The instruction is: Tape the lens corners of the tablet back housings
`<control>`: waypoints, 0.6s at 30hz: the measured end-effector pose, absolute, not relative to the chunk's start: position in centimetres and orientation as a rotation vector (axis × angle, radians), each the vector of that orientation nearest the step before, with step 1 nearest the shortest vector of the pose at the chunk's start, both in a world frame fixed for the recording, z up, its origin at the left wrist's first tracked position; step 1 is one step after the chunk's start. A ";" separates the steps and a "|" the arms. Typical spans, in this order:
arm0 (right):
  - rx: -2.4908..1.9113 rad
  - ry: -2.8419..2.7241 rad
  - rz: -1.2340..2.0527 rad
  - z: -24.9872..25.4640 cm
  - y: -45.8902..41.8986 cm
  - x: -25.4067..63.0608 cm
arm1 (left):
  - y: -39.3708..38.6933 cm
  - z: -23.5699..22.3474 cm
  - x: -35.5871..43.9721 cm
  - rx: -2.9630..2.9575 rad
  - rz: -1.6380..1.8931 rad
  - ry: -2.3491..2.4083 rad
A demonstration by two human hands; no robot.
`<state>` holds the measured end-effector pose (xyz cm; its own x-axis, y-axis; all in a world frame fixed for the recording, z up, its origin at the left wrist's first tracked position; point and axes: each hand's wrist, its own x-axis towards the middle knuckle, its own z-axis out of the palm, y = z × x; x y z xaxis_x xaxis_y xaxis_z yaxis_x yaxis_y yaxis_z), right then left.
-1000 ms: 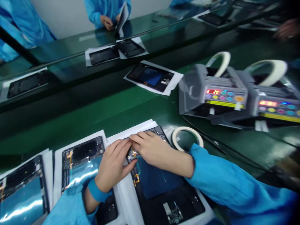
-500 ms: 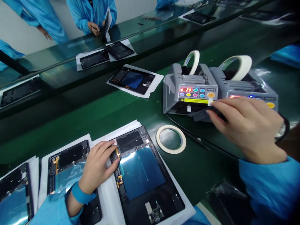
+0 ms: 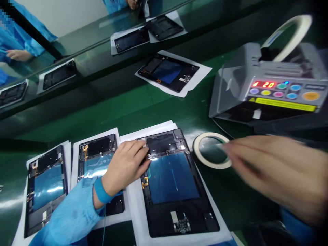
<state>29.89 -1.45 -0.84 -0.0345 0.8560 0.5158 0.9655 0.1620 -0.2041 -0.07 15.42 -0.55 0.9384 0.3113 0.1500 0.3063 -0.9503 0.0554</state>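
Left hand (image 3: 123, 167) flat on the open tablet chassis (image 3: 174, 181), fingers (image 3: 139, 152) spread and pressing at the top-left corner by the flex connector, pinning it down rather than gripping anything. That chassis sits on a white foam sheet (image 3: 133, 201) on the green belt (image 3: 153, 109), nearest of three units in a row; second tablet (image 3: 98, 160) is half under the left wrist, third tablet (image 3: 44, 188) further left. Right hand (image 3: 276, 171) is motion-blurred, in the air between the tape dispenser (image 3: 266, 85) and the chassis, fingertips over the loose tape roll (image 3: 211, 150) lying flat beside the tablet's top-right corner. Fingers look loosely curled, but can't tell if there's a cut strip pinched between them, too smeared. Dispenser display reads 20, a white tab shows at its outlet slot. Looks like the taping step: one hand stages the spot, the other brings tape in. Next move would need the strip landed square on the connector area next to the left fingertips, without snagging the flex. Another tablet (image 3: 170, 71) sits further up the belt, more on the far shelf
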 end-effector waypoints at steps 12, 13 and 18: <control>-1.437 -2.169 -0.126 -5.4 2.6 28.2 | 13.3 -1.0 7.1 2.950 0.233 0.442; -1.438 -2.163 -0.098 -5.4 2.6 28.3 | 13.3 -1.0 7.4 2.956 0.229 0.422; -1.459 -2.149 -0.014 -5.6 3.2 28.8 | 12.8 -1.0 8.5 3.086 0.226 0.270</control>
<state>28.75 3.23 -5.60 -0.2700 0.8596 0.4338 0.8650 0.4144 -0.2829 8.50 12.84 -1.01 0.9744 0.1751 0.1412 0.1700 -0.9843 0.0480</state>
